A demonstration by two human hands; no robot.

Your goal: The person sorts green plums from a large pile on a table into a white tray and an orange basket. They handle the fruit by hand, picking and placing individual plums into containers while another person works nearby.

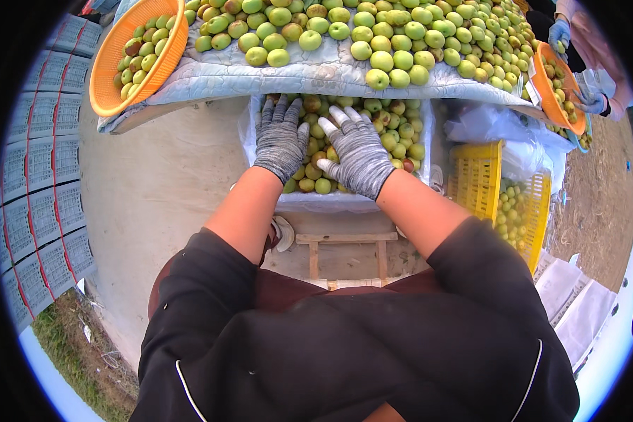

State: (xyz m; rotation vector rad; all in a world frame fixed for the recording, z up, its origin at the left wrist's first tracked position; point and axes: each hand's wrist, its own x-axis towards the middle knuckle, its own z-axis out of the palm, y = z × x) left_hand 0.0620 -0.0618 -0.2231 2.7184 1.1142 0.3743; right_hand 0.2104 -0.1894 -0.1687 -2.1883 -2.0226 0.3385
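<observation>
Green and brownish jujube-like fruits (322, 185) fill a crate lined with white plastic (327, 202) below the table edge. My left hand (281, 134), in a grey striped knit glove, lies palm down on the fruits at the crate's left side, fingers pointing away from me. In a matching glove with pale fingertips, my right hand (357, 149) rests flat on the fruits nearer the middle, fingers spread. Neither hand is closed around a fruit. Above the crate, many more fruits (382, 60) lie on a quilted pale blue cloth (232, 84).
An orange basket (101, 89) of fruits tilts at the table's left. Right stand a yellow crate (475, 179) and clear plastic (506, 129). A person's blue-gloved hand (591, 102) touches another orange basket (575, 122). Grey crates (37, 158) are stacked left; a wooden stool (345, 238) stands below.
</observation>
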